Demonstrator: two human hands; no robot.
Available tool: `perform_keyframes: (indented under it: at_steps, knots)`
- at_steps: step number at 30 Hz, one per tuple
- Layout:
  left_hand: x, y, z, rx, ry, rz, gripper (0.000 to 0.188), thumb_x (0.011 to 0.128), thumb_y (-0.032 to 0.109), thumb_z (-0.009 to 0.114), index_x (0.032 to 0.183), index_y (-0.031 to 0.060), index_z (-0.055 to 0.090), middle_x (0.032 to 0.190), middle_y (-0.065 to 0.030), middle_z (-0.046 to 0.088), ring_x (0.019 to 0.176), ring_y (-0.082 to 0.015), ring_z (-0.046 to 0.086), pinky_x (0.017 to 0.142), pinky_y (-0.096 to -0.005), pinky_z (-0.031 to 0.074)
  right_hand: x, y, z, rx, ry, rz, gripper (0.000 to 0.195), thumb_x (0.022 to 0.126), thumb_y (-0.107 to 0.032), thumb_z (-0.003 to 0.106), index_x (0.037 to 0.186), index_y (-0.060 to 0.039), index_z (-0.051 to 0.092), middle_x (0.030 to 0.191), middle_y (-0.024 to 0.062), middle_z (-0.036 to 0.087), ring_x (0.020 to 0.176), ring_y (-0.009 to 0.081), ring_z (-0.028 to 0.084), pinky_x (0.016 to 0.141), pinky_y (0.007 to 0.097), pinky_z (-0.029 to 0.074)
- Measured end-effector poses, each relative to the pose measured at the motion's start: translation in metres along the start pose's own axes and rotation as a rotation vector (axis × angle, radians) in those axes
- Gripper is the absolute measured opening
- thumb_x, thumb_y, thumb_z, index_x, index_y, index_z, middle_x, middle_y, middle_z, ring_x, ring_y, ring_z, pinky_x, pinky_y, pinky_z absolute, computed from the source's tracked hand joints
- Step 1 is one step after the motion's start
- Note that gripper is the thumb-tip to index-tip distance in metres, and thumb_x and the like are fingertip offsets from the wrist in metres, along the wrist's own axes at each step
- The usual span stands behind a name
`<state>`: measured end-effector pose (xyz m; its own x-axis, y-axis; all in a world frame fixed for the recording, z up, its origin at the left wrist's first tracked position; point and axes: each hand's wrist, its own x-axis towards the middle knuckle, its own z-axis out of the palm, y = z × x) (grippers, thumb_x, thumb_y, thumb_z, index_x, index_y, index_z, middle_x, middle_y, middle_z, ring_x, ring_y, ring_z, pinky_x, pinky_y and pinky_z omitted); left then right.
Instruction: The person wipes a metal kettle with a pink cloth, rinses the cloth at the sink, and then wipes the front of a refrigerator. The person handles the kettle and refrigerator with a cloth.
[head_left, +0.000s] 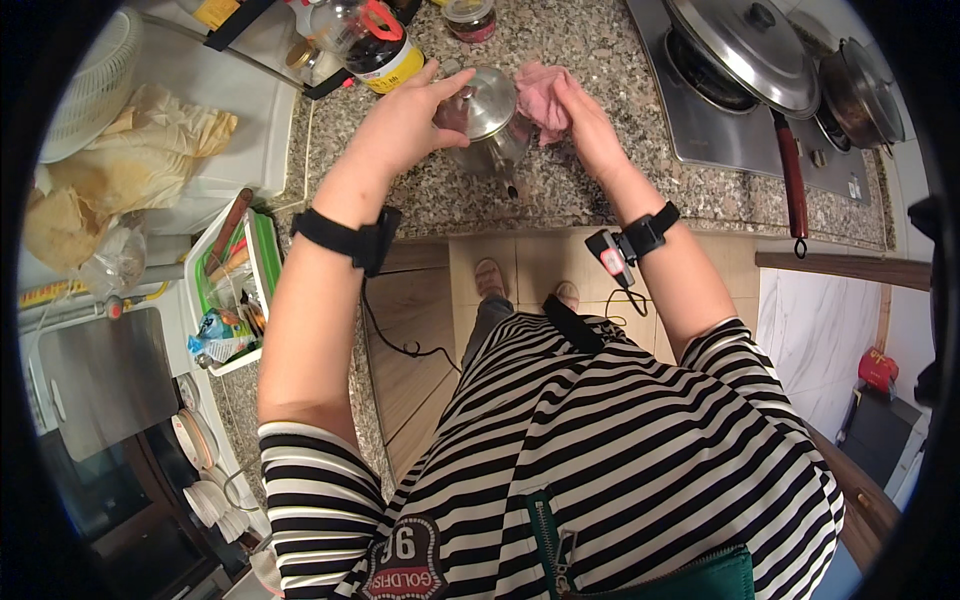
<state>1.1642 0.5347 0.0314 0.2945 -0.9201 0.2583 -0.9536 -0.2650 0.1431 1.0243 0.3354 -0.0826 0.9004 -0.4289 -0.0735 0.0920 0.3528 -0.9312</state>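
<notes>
A lidded stainless steel pot stands on the speckled granite countertop. From it a short part with a dark tip points toward me; I cannot tell whether this is a spout or a handle. My left hand is around the pot's left side, thumb and forefinger spread at the lid's rim. Its other fingertips are partly hidden. In my right hand is a crumpled pink cloth, held close to the pot's right side.
A large bottle of dark liquid and a jar stand behind my left hand. Farther back is a small lidded tub. On the right, a lidded pan and a saucepan sit on the cooktop. A green-and-white bin is at left.
</notes>
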Motion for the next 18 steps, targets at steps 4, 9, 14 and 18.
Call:
perform_keyframes:
  at_steps: [4, 9, 14, 18]
  knots:
    - [0.015, -0.005, -0.004, -0.278, -0.306, -0.128, 0.073, 0.073, 0.007, 0.084, 0.14, 0.012, 0.056, 0.104, -0.0099, 0.075, 0.095, -0.0247, 0.071, 0.087, -0.034, 0.054, -0.012, 0.019, 0.017, 0.017, -0.055, -0.164, 0.052, 0.107, -0.036, 0.039, 0.145, -0.0009, 0.046, 0.146, 0.0096, 0.049, 0.133, 0.0202, 0.044, 0.114, 0.0304, 0.03]
    - [0.02, 0.005, -0.008, -0.178, -0.306, -0.136, 0.071, 0.073, 0.013, 0.085, 0.138, 0.0105, 0.057, 0.1, -0.0129, 0.074, 0.091, -0.0268, 0.071, 0.084, -0.035, 0.054, 0.012, 0.053, 0.013, -0.218, -0.05, -0.251, 0.051, 0.106, -0.031, 0.039, 0.146, 0.0003, 0.045, 0.158, 0.0151, 0.034, 0.147, 0.0251, 0.029, 0.12, 0.0335, 0.021]
    - [0.016, 0.014, -0.009, -0.129, -0.276, -0.196, 0.073, 0.072, 0.024, 0.086, 0.137, 0.0086, 0.058, 0.097, -0.0175, 0.072, 0.089, -0.0322, 0.069, 0.082, -0.0379, 0.053, 0.018, 0.054, 0.014, -0.218, 0.052, 0.03, 0.045, 0.106, -0.03, 0.041, 0.141, -0.0024, 0.051, 0.138, 0.0101, 0.055, 0.124, 0.0182, 0.051, 0.105, 0.0298, 0.039]
    - [0.017, 0.018, -0.01, -0.115, -0.259, -0.197, 0.071, 0.071, 0.024, 0.087, 0.134, 0.0077, 0.06, 0.096, -0.0182, 0.072, 0.087, -0.0331, 0.069, 0.08, -0.0386, 0.054, 0.0, 0.051, 0.031, 0.089, 0.128, 0.04, 0.035, 0.108, -0.028, 0.039, 0.124, -0.0052, 0.06, 0.102, -0.0008, 0.064, 0.086, 0.0091, 0.056, 0.078, 0.0237, 0.045]
